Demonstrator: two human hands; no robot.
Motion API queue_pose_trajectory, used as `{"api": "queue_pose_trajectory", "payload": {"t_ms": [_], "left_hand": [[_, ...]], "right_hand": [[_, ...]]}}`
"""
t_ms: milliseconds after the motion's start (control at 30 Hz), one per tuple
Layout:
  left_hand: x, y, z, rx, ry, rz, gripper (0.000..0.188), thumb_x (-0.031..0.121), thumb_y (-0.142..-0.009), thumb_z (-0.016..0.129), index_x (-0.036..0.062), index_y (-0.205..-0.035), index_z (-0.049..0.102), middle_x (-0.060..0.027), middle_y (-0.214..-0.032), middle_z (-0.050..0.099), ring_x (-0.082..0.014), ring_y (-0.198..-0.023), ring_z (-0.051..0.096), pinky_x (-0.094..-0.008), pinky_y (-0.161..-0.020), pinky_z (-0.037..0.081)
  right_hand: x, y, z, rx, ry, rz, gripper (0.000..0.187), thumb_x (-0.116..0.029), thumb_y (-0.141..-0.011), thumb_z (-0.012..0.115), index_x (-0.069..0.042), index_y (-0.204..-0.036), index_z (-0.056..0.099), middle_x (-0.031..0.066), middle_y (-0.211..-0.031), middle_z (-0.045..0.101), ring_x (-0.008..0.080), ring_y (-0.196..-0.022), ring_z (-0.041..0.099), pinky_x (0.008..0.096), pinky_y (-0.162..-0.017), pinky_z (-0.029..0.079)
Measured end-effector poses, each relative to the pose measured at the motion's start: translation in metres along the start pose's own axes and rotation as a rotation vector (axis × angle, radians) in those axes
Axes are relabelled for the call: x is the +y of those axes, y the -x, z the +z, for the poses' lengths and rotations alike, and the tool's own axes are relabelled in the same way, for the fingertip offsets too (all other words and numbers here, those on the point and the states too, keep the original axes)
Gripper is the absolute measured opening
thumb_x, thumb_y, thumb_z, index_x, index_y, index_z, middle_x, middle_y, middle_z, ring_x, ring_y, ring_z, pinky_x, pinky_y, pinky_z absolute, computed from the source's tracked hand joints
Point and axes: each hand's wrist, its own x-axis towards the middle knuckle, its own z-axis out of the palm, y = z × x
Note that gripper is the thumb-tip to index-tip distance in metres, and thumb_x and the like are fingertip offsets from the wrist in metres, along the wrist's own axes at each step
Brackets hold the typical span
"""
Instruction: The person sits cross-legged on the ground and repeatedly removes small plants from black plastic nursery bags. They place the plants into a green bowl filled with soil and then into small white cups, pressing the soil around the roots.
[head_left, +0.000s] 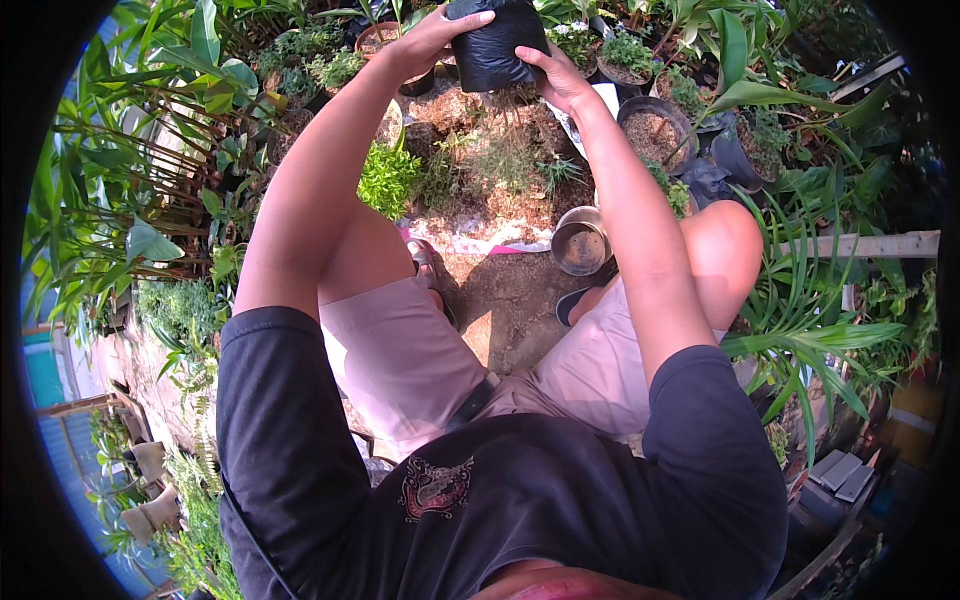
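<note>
Holding one bag (498, 48): two hands (432, 36) (563, 82)

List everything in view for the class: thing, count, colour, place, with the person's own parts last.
Plastic bag: one, black, held between both hands
Loose soil: one patch, brown, below the bag
Round container: one, greyish, near the right foot
Bushy plant: one, bright green, left of the soil
Other plants: many, mostly green, around both sides
Long plank: one, pale, right side
T-shirt: one, dark, lower centre
Shorts: one pair, pale pinkish, centre
Footwear: two, dark, centre
Left hand: one, bare, top centre
Right hand: one, bare, top centre
</note>
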Motion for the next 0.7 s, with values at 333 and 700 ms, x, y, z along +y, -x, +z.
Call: {"api": "queue_pose_trajectory", "payload": {"t_ms": [333, 700], "left_hand": [[0.011, -0.004, 0.021, 0.461, -0.187, 0.186, 0.056, 0.03, -0.073, 0.085, -0.0013, -0.113, 0.062, -0.0095, -0.103, 0.068, -0.0176, -0.088, 0.068, -0.0307, -0.08, 0.055], [0.001, -0.006, 0.029, 0.37, -0.121, 0.15, 0.059, 0.037, -0.069, 0.087, -0.0046, -0.104, 0.064, -0.0112, -0.094, 0.07, -0.0171, -0.081, 0.068, -0.0303, -0.078, 0.054]], "right_hand": [[0.029, 0.005, 0.0, 0.003, 0.246, 0.165, 0.09, -0.039, -0.067, 0.089, -0.008, -0.139, 0.044, 0.0063, -0.13, 0.055, 0.0207, -0.116, 0.055, 0.0405, -0.092, 0.049], [0.044, -0.022, 0.003, 0.294, 0.898, -0.132, 0.062, -0.052, -0.085, 0.062, -0.016, -0.135, 0.054, 0.0119, -0.129, 0.061, 0.0241, -0.123, 0.055, 0.0422, -0.106, 0.035]]}}
